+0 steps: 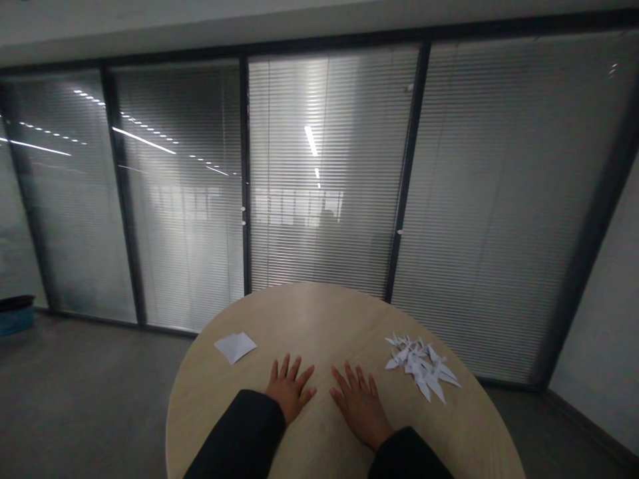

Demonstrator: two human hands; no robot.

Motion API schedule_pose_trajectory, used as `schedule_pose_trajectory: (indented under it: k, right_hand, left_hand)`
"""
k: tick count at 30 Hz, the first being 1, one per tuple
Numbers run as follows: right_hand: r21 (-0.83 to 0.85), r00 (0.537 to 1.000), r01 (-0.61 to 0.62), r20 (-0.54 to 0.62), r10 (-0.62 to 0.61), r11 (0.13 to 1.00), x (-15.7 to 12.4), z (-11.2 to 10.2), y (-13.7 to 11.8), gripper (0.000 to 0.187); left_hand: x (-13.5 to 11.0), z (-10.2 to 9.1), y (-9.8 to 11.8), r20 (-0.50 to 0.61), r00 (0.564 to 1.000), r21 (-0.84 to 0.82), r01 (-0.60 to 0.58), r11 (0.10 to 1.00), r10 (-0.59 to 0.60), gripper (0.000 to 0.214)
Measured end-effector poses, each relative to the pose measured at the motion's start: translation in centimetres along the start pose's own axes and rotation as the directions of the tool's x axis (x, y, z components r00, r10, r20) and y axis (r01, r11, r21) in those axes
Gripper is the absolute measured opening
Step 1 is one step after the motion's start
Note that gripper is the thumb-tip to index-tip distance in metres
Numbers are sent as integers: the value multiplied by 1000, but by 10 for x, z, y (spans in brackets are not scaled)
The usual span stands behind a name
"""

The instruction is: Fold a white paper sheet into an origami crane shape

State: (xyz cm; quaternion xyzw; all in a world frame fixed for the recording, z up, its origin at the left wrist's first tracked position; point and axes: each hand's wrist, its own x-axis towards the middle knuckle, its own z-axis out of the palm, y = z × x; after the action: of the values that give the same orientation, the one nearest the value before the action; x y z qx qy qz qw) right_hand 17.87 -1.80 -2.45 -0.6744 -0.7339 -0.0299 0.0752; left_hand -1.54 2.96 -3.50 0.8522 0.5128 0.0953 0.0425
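My left hand (291, 389) lies palm down on the round wooden table (309, 313), fingers spread and holding nothing. Beyond it to the left is a small stack of white paper sheets (235, 347), not touched. My right hand (360, 404) also rests flat on the tabletop with its fingers apart and nothing in it. To the right of that hand sits a pile of several folded white paper cranes (420, 364), which it does not touch. A gap of bare wood separates the two hands.
Glass partitions with blinds (329, 166) in dark frames stand behind the table. A white wall (599, 332) is at the right. On the grey floor (90, 392) at the far left is a blue container (16, 321) with a dark rim.
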Motion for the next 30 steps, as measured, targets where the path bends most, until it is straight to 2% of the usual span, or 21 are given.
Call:
schedule_pose_trajectory:
  k: [30]
  right_hand:
    - [-1,1000,5,12,-5,1000,0,1,2,53]
  left_hand:
    - [0,4,-1,-21,1000,11,8,1000,-8,59]
